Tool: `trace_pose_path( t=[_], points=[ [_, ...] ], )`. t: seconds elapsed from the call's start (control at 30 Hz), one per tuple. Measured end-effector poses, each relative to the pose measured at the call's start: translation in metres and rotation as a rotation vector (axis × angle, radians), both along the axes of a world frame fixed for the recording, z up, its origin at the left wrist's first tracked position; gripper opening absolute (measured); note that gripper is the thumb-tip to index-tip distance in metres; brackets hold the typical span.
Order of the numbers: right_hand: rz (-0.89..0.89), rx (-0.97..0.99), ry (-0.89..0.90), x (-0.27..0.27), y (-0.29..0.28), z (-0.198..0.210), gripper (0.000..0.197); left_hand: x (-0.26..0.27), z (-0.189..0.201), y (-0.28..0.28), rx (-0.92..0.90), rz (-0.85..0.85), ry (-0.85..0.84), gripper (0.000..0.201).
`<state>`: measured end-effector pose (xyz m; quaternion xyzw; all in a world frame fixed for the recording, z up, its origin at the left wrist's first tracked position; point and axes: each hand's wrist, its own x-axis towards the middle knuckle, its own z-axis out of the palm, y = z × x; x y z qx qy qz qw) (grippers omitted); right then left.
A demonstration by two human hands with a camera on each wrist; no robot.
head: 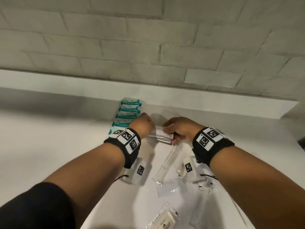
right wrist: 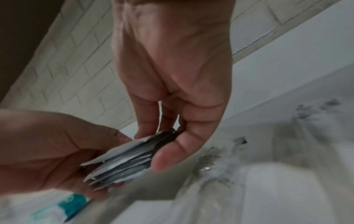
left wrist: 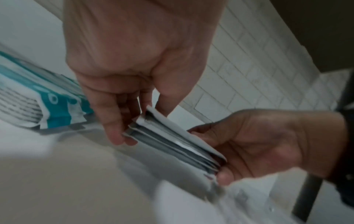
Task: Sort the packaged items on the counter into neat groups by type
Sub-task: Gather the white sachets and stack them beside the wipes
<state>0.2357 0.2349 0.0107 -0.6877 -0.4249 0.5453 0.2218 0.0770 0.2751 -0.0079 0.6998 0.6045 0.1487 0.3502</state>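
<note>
Both hands hold one stack of thin white sachets (head: 162, 134) just above the white counter (head: 66, 146). My left hand (head: 145, 123) pinches the stack's left end (left wrist: 145, 125) between thumb and fingers. My right hand (head: 176, 129) grips its right end (right wrist: 134, 154), thumb on top and fingers underneath. A row of several teal-and-white packets (head: 127, 116) lies overlapped just left of the left hand, running back to the wall ledge. Clear plastic packages (head: 166, 162) lie nearer me between the forearms.
A cream item in a clear wrapper (head: 163, 220) lies at the counter's front. More clear bags (head: 170, 189) are scattered beside it. A raised white ledge (head: 198, 100) and a white brick wall (head: 148, 47) close off the back.
</note>
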Motion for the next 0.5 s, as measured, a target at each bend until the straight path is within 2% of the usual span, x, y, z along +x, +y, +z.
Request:
trace_pose_path(
  t=[0.1, 0.2, 0.27, 0.33, 0.37, 0.5],
  points=[
    [0.079, 0.033, -0.231, -0.002, 0.009, -0.003, 0.023, 0.005, 0.000, 0.006, 0.066, -0.135, 0.187, 0.030],
    [0.166, 0.079, -0.409, 0.000, 0.008, -0.003, 0.021, 0.003, 0.007, 0.002, 0.096, -0.354, 0.333, 0.051],
    [0.298, 0.114, -0.582, 0.001, 0.004, 0.001, 0.037, 0.001, 0.011, -0.001, 0.147, -0.449, 0.461, 0.059],
    [0.458, 0.118, -0.790, 0.001, 0.001, 0.001, 0.063, 0.002, 0.011, -0.003, 0.186, -0.480, 0.530, 0.060],
    [0.510, 0.121, -0.859, 0.000, 0.000, -0.001, 0.070, 0.003, 0.010, -0.003, 0.198, -0.482, 0.537, 0.060],
    [0.554, 0.217, -0.961, -0.001, 0.004, -0.013, 0.066, 0.009, 0.005, 0.004, 0.245, -0.466, 0.523, 0.055]
  ],
)
